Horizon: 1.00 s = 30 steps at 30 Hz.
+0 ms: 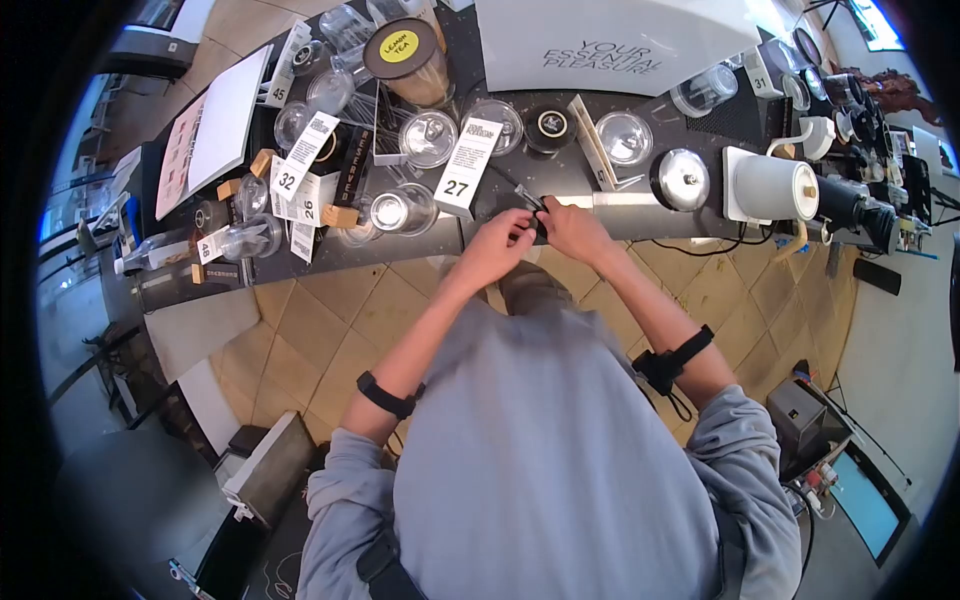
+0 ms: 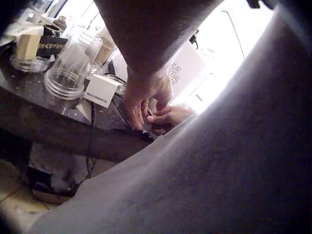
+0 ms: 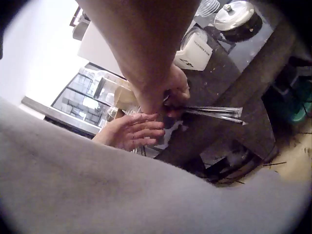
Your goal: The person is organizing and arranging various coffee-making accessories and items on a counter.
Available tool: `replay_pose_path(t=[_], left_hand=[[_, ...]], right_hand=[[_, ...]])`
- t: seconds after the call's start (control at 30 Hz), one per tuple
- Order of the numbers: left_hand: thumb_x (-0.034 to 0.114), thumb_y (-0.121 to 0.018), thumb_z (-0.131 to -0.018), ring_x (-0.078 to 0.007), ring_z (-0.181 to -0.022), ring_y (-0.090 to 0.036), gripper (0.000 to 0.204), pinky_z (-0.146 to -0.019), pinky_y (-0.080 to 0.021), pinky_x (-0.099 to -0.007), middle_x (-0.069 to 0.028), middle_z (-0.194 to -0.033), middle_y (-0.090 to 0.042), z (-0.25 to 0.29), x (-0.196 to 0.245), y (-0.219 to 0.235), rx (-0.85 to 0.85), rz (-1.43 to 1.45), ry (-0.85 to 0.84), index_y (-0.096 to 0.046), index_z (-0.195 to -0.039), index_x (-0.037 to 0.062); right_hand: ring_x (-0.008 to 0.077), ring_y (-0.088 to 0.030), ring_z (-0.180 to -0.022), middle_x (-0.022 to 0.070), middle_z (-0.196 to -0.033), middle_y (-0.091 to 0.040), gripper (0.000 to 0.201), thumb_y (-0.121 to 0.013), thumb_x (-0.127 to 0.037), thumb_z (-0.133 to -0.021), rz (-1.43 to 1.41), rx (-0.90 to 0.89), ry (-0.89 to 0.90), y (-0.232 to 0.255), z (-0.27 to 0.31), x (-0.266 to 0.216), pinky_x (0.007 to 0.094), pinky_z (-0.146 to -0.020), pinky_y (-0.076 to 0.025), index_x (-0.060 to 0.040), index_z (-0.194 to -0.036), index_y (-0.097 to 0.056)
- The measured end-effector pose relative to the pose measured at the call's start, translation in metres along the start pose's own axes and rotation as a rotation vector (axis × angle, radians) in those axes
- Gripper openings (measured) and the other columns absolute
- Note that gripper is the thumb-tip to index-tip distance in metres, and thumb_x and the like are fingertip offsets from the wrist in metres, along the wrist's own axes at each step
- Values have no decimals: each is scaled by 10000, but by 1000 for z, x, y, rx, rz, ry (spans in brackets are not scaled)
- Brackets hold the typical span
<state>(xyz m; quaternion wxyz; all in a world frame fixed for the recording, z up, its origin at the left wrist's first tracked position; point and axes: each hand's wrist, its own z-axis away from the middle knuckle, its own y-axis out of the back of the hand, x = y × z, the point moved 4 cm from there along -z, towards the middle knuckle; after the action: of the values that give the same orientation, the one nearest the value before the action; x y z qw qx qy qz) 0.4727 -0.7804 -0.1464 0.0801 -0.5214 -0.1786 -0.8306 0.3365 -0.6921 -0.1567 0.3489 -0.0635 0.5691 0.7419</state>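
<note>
My right hand grips a bundle of thin, clear and dark strips, whose ends stick out past the fist in the right wrist view. The exact kind of item cannot be told. My left hand is close beside it at the table's front edge, fingers loosely bent in the head view and spread nearly straight in the right wrist view. In the left wrist view the fingers of my left hand point down beside my right hand. The card numbered 27 stands just behind both hands.
Clear jars and numbered cards crowd the left side. Behind are a tub labelled lemon tea and a large white box. To the right stand a round metal-lidded pot and a white appliance. A cable hangs at the edge.
</note>
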Motion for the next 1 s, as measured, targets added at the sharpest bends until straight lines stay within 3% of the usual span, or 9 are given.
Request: replay_pose_path(t=[0.07,0.13,0.3,0.47,0.53,0.6,0.67,0.8,1.0], left_hand=[[222,-567,-984,-225,-1030,-655,381,-885,-525,-339,-137,-1127,-660,-4,-1,0,-12,205,107,-527,-1284,-10],[232,-541,-1010,-203,-1055,-648,438,-892,-523,-326,-123,-1155,-654,-3,2,-2,-44,459,234,-458,-1365,-11],[235,-555,-1002,-194,-1085,-634,467,-918,-512,-328,-104,-1195,-628,0,21,-19,-63,581,192,-433,-1406,35],[176,-576,-985,-192,-1036,-643,598,-839,-553,-328,-135,-1175,-620,10,62,-27,-18,562,-84,-279,-1495,83],[109,-569,-980,-204,-869,-668,728,-678,-588,-304,-162,-1082,-623,11,68,-27,61,641,-192,-105,-1541,120],[110,-557,-987,-193,-803,-662,715,-657,-583,-298,-152,-1028,-620,15,62,-21,121,643,-220,-105,-1540,118],[148,-505,-1020,-144,-605,-601,648,-559,-543,-267,-115,-865,-592,25,65,-10,254,653,-189,-113,-1536,134],[206,-406,-1056,-111,-487,-514,527,-422,-441,-228,-83,-776,-558,64,54,7,323,608,-161,-158,-1520,185],[296,-358,-1069,-113,-491,-523,302,-404,-430,-242,-73,-773,-540,146,8,18,363,747,-112,-367,-1326,137]], right_hand=[[463,-647,-863,288,-854,-664,314,-478,-279,-996,-114,-111,-83,8,8,-1,566,-780,-490,28,-1041,-530],[471,-640,-882,291,-869,-664,307,-478,-278,-996,-168,-138,-111,23,21,-6,567,-779,-479,21,-1043,-531],[415,-667,-829,242,-847,-672,313,-483,-295,-1002,-333,-175,-141,28,51,-6,518,-735,-482,3,-1084,-535],[120,-515,-565,24,-736,-574,281,-434,-288,-1050,-1075,-125,-110,23,70,-35,298,-524,-410,-42,-1143,-534],[93,-481,-532,18,-731,-575,257,-420,-278,-1056,-1235,-199,-154,20,80,-53,268,-484,-373,-55,-1135,-520],[44,-425,-467,26,-736,-595,236,-399,-292,-1067,-1484,-345,-174,7,90,-69,215,-416,-340,-74,-1095,-483],[49,-430,-463,29,-738,-601,251,-395,-309,-1069,-1443,-353,-140,-1,98,-86,218,-421,-360,-74,-1065,-482],[73,-472,-468,49,-779,-648,308,-386,-366,-1069,-1398,-418,-85,-31,115,-118,225,-466,-432,-80,-1009,-483],[95,-571,-556,41,-831,-683,342,-410,-409,-1056,-1254,-562,-101,-71,155,-170,249,-580,-467,-86,-1017,-516]])
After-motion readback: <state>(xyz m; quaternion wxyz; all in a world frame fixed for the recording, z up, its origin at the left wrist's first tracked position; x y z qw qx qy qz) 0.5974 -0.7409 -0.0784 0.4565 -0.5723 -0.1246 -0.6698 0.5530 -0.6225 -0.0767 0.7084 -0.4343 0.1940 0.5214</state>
